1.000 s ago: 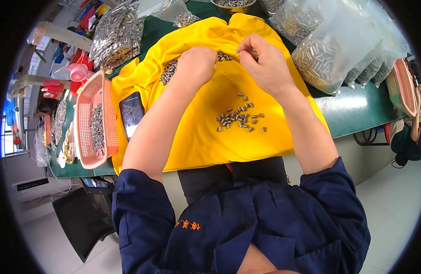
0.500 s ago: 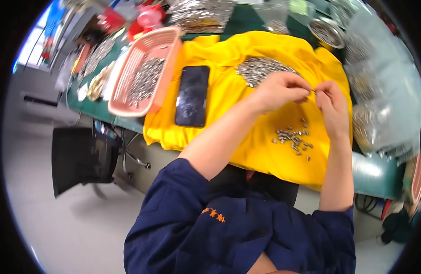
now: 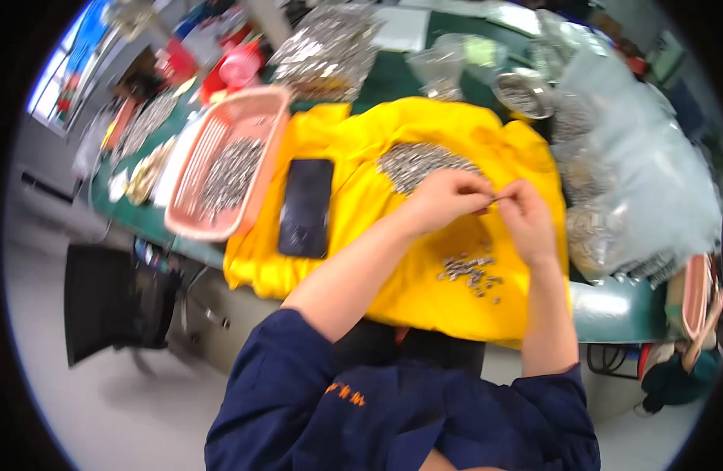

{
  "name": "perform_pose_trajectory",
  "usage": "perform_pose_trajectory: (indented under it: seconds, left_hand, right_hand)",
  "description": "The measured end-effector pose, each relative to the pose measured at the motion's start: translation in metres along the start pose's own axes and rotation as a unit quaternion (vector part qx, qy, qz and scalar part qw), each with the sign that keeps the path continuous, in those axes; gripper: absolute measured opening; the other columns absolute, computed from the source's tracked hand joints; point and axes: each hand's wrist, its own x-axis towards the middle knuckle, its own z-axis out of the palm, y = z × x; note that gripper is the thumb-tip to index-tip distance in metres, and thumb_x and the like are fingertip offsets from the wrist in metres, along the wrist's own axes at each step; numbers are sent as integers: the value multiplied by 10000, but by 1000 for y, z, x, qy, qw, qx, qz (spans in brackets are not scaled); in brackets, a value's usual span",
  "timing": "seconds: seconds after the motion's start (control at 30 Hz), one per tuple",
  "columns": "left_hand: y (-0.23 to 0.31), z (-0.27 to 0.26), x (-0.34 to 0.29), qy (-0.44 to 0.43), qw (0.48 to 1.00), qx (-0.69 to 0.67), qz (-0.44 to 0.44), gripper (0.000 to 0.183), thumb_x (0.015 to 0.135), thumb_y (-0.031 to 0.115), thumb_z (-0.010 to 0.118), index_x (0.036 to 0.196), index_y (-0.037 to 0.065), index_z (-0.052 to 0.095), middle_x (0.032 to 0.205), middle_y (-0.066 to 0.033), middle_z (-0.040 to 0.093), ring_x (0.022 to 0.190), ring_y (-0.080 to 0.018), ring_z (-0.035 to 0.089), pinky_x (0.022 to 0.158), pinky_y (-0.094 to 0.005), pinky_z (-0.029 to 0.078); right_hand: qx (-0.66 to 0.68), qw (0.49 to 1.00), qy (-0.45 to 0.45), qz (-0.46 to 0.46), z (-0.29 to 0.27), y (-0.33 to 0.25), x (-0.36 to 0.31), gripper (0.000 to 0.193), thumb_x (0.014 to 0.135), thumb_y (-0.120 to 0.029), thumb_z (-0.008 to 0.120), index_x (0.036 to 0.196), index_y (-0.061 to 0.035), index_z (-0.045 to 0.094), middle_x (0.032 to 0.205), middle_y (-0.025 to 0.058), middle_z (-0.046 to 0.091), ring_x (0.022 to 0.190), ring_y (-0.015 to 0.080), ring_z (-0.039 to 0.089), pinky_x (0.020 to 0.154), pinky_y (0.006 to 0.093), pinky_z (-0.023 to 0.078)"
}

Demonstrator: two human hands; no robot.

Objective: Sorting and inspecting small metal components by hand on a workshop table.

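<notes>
My left hand (image 3: 448,198) and right hand (image 3: 524,218) meet fingertip to fingertip over the yellow cloth (image 3: 361,212), both pinched shut on a small metal piece (image 3: 493,201) between them. A heap of the same metal pieces (image 3: 420,161) lies just beyond, a looser scatter (image 3: 471,271) nearer me. To the left lie a black phone (image 3: 306,206) and a pink tray (image 3: 228,161).
</notes>
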Motion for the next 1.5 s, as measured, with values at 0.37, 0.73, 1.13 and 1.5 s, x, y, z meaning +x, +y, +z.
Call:
perform_pose_trajectory:
  seconds: [0.37,0.73,1.13,1.5]
  left_hand:
    - [0,1,-1,-17,995,-91,-47,152,766,30,562,908,-19,584,845,-55,608,756,-114,586,708,-224,472]
    - [-6,-4,0,9,998,-63,-19,110,763,9,581,864,-32,593,809,-69,616,734,-126,596,693,-228,481]
    - [-14,-7,4,13,991,116,59,126,767,42,558,883,6,593,840,-73,608,757,-180,593,700,-254,464]
    - [-9,-6,4,50,943,315,91,164,755,44,544,904,20,606,867,-112,614,788,-213,596,705,-272,461]
  right_hand:
    - [-32,999,27,-13,1,-4,-6,71,745,-56,514,800,-13,503,650,58,534,590,113,493,546,242,404]
    - [-91,994,42,-52,11,2,-5,85,734,-60,503,801,-20,470,682,126,552,613,262,540,556,320,419]
    - [-27,995,93,-41,-2,2,-3,74,748,-54,502,807,-14,484,686,104,541,617,200,529,583,284,420]
    - [-75,990,98,-74,-3,6,-1,43,763,-42,510,800,-21,501,667,55,508,600,105,471,546,231,390]
